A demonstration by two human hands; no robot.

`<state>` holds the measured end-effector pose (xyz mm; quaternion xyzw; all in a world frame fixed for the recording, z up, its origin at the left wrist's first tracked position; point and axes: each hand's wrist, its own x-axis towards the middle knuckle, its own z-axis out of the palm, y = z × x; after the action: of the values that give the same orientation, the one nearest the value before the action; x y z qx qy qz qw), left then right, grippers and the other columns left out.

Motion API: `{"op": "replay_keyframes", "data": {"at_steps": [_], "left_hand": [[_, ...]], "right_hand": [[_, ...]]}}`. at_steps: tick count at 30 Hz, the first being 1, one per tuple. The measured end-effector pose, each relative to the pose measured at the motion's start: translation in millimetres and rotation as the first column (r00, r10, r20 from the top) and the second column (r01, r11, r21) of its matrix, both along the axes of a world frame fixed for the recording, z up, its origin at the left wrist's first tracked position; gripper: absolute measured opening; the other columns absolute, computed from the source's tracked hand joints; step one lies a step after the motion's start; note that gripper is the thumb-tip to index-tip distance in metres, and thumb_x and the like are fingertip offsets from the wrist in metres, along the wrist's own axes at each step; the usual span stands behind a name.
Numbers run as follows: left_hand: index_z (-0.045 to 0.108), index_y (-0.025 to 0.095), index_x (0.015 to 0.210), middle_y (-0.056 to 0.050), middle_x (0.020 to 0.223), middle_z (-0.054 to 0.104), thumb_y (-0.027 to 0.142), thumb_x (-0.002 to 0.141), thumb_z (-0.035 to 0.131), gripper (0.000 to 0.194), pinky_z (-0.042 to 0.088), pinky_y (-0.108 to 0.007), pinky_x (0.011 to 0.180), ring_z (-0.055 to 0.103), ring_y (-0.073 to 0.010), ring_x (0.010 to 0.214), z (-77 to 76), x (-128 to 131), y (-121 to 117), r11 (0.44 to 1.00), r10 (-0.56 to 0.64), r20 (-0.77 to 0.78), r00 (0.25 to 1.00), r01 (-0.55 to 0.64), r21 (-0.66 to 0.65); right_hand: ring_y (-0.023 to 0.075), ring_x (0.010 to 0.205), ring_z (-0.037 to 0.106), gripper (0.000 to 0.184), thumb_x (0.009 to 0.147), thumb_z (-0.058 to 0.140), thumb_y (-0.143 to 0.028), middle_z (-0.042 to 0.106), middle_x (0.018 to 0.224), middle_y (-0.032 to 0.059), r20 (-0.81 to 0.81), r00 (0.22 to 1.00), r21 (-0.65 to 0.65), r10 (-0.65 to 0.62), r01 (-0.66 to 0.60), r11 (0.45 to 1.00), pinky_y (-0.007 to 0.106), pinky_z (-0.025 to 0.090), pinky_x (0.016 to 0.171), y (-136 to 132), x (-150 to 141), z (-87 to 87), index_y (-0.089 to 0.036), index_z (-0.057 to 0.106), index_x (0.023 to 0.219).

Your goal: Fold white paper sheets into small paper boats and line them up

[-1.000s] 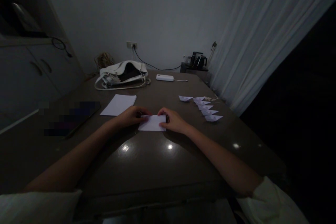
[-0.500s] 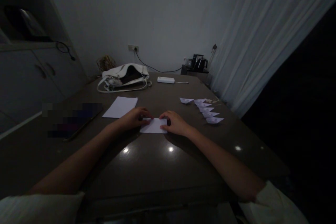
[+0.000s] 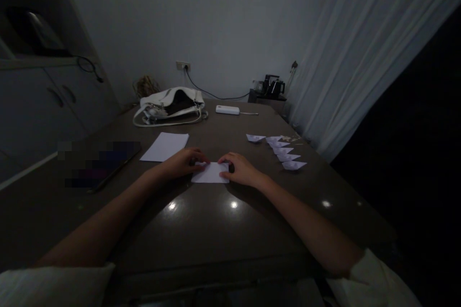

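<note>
A small white sheet of paper [image 3: 210, 175], apparently folded to a rectangle, lies flat on the dark table in front of me. At its left end, my left hand [image 3: 185, 162] has thumb and fingertips on the upper edge. My right hand [image 3: 239, 170] grips the right end the same way, fingers curled over the top corner and thumb on the face. A stack of white paper [image 3: 165, 147] rests just beyond my left hand. To the right stand several folded paper boats [image 3: 288, 157], most of them in a slanting row, with one boat [image 3: 255, 138] a little apart.
A white handbag [image 3: 169, 105] sits at the back left of the table [image 3: 201, 230]. Near the far edge lies a white power bank [image 3: 227, 110] with a short cable. A blurred-out flat object [image 3: 108, 165] is at the left. Sheer curtains [image 3: 331, 57] hang at the right.
</note>
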<state>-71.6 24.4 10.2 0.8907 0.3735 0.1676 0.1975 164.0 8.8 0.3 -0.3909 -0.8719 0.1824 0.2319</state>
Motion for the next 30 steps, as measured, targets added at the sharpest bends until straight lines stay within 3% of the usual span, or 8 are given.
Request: {"op": "replay_keyframes", "data": {"at_steps": [6,30], "left_hand": [[0.064,0.018,0.106,-0.006,0.099,0.057,0.042,0.076,0.064,0.039,0.045,-0.026,0.071,0.058,-0.0188,0.083,4.1,0.2,-3.4,1.0,-0.011,-0.04,0.999,0.01,-0.029],[0.063,0.02,0.109,-0.007,0.103,0.057,0.048,0.077,0.06,0.043,0.044,-0.029,0.077,0.057,-0.0206,0.089,2.0,-1.0,-1.5,0.998,-0.053,-0.065,0.996,0.052,-0.019]], "right_hand": [[0.0139,0.078,0.053,0.033,0.07,0.071,-0.016,0.06,0.097,0.007,-0.006,1.0,0.006,0.014,-0.013,1.0,0.028,0.041,0.074,-0.5,1.5,0.6,-0.013,0.061,0.101],[0.0151,0.084,0.054,0.033,0.071,0.069,-0.016,0.058,0.1,0.0083,0.012,1.0,0.014,0.024,-0.024,1.0,0.031,0.042,0.078,-1.1,1.6,-0.8,-0.014,0.062,0.103]]}}
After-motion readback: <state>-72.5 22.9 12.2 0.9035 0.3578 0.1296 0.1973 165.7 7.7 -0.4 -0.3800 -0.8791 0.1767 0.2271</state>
